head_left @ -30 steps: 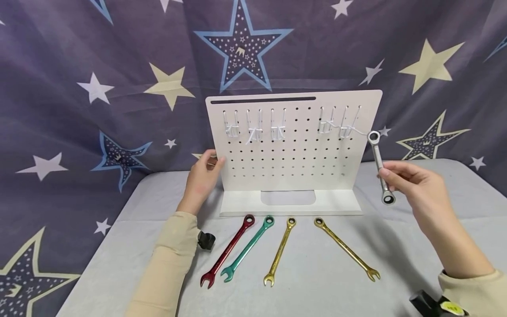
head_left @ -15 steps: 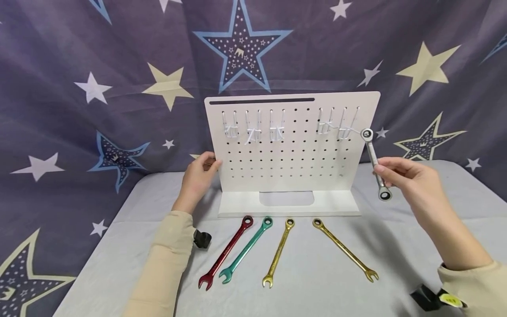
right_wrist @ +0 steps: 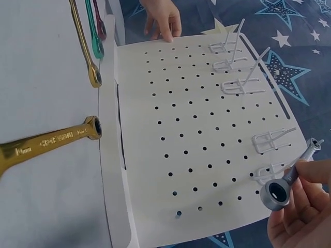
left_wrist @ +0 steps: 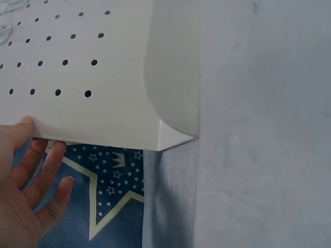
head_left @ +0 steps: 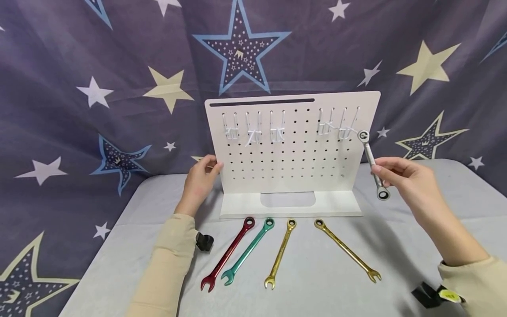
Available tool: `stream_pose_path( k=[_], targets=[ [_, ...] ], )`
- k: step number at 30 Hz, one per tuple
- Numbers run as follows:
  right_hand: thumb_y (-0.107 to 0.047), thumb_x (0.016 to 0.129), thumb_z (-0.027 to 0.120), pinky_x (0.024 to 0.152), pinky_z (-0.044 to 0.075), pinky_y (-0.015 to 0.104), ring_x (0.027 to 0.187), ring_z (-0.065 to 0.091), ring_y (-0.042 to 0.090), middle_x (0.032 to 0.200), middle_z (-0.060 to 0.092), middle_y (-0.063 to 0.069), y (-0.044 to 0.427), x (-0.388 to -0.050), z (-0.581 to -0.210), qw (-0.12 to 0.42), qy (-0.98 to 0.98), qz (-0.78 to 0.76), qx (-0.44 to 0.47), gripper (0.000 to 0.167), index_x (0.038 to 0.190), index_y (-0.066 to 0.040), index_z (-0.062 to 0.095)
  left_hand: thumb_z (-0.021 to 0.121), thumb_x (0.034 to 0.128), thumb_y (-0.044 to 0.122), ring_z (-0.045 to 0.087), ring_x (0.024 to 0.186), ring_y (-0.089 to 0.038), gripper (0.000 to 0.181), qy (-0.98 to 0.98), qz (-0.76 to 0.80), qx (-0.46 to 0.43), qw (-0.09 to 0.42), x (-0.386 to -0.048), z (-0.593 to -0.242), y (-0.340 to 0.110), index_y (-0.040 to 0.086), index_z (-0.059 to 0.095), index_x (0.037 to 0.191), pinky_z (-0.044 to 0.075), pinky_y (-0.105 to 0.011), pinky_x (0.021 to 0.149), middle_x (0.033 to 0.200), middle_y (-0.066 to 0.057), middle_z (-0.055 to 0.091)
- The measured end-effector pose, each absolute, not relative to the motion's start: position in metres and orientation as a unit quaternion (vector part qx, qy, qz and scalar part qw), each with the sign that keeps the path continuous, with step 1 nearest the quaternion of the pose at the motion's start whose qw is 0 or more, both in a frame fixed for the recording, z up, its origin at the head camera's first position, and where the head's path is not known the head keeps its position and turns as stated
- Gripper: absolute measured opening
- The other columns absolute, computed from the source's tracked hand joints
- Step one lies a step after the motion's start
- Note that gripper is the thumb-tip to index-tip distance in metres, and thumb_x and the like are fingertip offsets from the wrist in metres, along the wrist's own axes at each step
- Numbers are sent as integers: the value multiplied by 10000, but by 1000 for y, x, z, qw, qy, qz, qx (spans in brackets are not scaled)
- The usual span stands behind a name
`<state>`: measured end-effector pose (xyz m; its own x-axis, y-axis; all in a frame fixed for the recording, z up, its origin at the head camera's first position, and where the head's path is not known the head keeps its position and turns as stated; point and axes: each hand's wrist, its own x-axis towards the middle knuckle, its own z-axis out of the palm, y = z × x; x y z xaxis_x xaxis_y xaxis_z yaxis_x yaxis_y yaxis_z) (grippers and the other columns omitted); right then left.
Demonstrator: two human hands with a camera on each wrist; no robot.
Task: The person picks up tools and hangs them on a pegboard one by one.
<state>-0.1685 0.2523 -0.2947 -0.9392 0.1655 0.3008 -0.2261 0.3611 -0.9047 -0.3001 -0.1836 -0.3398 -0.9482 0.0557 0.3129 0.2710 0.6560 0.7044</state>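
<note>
A silver double-ring ratchet wrench [head_left: 369, 152] is pinched at its shank between the thumb and fingers of my right hand [head_left: 413, 189], just off the pegboard's right edge. Its upper ring is at the tip of the rightmost white wire hook [head_left: 346, 131]; in the right wrist view, a bit of the tip pokes through the ring of the wrench [right_wrist: 277, 194]. My left hand [head_left: 199, 182] grips the left edge of the white pegboard [head_left: 293, 180], thumb in front. In the left wrist view, the fingers [left_wrist: 46, 175] lie partly behind that edge.
On the grey cloth before the board lie a red wrench [head_left: 227, 253], a green wrench [head_left: 248, 251], a gold wrench [head_left: 281, 253] and another gold wrench [head_left: 348, 250]. Several more white hooks [head_left: 254, 132] line the board's upper part. A star-patterned curtain [head_left: 130, 44] hangs behind.
My right hand has shifted slightly left and up with the silver wrench, bringing its upper ring closer to the board along the hook. My left hand keeps its place on the board's edge.
</note>
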Motion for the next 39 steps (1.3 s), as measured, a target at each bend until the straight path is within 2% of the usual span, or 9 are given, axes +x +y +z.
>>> stream_pose_path(
  k=[19, 25, 36, 39],
  targets=[
    [-203, 938, 709, 642, 438, 142, 612, 554, 26, 791, 672, -214, 255, -190, -299, 165, -810, 563, -2, 66, 982, -252, 706, 589, 1014, 302, 598, 1084, -303, 244, -890, -422, -100, 139, -302, -336, -176, 89, 627, 1126, 473, -451, 934, 1105, -104, 655],
    [-148, 950, 684, 594, 472, 133, 602, 549, 13, 793, 664, -200, 251, -201, -301, 164, -797, 581, 6, 130, 928, -276, 690, 596, 1012, 248, 594, 1074, -302, 213, -878, -444, -112, 137, -303, -341, -176, 63, 613, 1115, 469, -438, 940, 1082, -128, 631],
    [-137, 954, 673, 597, 486, 129, 658, 566, 0, 795, 653, -195, 245, -217, -306, 162, -797, 582, 6, 88, 952, -225, 676, 615, 1002, 255, 604, 1027, -290, 213, -880, -435, -107, 156, -301, -344, -178, 83, 642, 1124, 480, -428, 914, 1033, -113, 652],
    [-124, 956, 667, 597, 487, 126, 665, 571, -12, 793, 655, -207, 244, -222, -308, 158, -792, 590, 4, 120, 938, -242, 675, 617, 1001, 257, 606, 1022, -290, 214, -881, -433, -104, 159, -302, -345, -178, 89, 646, 1130, 480, -428, 912, 1031, -110, 654]
  ],
)
